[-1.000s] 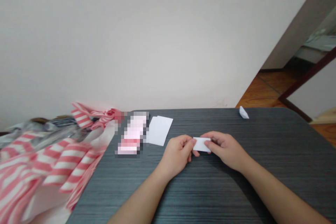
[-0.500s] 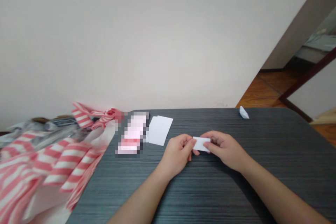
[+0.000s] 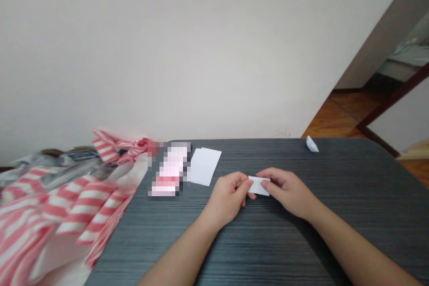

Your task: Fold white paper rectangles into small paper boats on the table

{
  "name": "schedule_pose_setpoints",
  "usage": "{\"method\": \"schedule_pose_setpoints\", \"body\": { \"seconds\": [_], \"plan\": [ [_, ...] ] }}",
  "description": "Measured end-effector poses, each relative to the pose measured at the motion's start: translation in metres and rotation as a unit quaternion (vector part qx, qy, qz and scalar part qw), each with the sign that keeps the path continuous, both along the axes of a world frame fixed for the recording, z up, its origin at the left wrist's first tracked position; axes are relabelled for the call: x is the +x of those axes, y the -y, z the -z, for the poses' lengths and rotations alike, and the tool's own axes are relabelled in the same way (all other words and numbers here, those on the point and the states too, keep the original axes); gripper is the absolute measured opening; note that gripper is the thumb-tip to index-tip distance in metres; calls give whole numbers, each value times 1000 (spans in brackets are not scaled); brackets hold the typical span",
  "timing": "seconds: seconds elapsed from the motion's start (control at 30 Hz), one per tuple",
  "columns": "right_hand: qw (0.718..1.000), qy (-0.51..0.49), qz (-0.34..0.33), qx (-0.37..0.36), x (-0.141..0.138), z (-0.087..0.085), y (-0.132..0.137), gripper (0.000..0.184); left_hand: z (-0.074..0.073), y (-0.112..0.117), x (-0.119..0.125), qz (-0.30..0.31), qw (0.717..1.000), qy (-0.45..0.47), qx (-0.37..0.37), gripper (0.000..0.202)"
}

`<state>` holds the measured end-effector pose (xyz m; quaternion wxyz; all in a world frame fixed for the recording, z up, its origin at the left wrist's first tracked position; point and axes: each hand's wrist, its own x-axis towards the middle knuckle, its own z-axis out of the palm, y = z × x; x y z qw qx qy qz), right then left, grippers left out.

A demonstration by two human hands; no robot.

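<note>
Two near-closed grips, left hand (image 3: 229, 199), right hand (image 3: 288, 191), on white paper (image 3: 259, 186)

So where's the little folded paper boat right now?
In the head view, the folded paper boat sits on the far edge of the dark grey table, toward the right, beyond the person's right hand.

Desk (image 3: 268, 250): dark gray, fine streaked grain, rounded far-right corner. Near far edge, left of middle: pink-and-white item (image 3: 169, 170), pixelated, exact kind unreadable. Just right of it: white sheets (image 3: 206, 166), two, stacked flat, slightly offset, set askew to desk edge. Well right of sheets, almost at far edge: small folded paper boat (image 3: 312, 144), white.
</note>
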<state>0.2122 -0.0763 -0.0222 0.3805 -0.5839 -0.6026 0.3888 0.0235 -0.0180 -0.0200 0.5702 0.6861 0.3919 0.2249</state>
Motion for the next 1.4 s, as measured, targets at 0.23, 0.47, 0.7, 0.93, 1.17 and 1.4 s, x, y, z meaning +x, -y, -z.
{"method": "schedule_pose_setpoints", "body": {
  "seconds": [0.23, 0.47, 0.7, 0.93, 1.17, 1.4],
  "plan": [
    [998, 41, -26, 51, -2, -9, -3, 16, -11, 2, -3, 59, 995, -41, 75, 35],
    [993, 71, -44, 83, -4, -12, -3, 17, -13, 3, -4, 73, 990, -56, 109, 36],
    [993, 79, -35, 86, -6, -13, -3, 18, -13, 3, -3, 71, 990, -57, 111, 35],
    [994, 70, -39, 77, -6, -12, -3, 13, -14, 2, -4, 86, 988, -57, 117, 34],
    [993, 73, -34, 84, -9, -14, -3, 16, -14, 2, -4, 86, 986, -58, 127, 34],
    [994, 63, -31, 78, -10, -12, -4, 15, -13, 3, -4, 85, 986, -61, 129, 37]
  ]
}}
